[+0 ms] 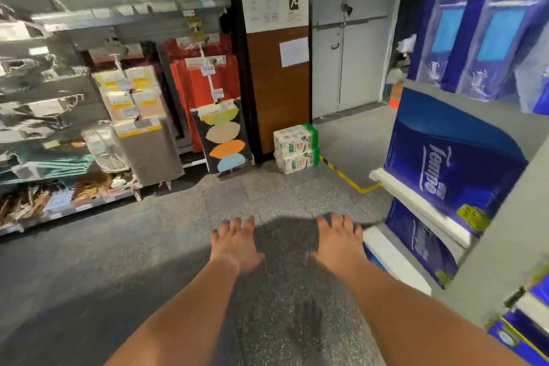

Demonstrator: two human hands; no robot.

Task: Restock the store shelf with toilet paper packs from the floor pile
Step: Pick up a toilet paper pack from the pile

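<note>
From the head view, we see our left hand (237,242) and right hand (338,239) stretched forward over the speckled grey floor (148,246), palms down, fingers spread and loose, each grip holding nothing. They seem held out in readiness as we head for the stock. The small stack of white toilet paper packs with green wrapping (296,148) stands on the floor well ahead of us, against the foot of the brown wooden pillar panel (279,92), likely parked there to keep the aisle free. To our right runs the grey store shelf (490,128), already carrying big dark blue plastic-wrapped tissue packs (445,169) leaning outward on its white-edged tiers. We judge the next step to be walking over and lifting a pack from the pile.
</note>
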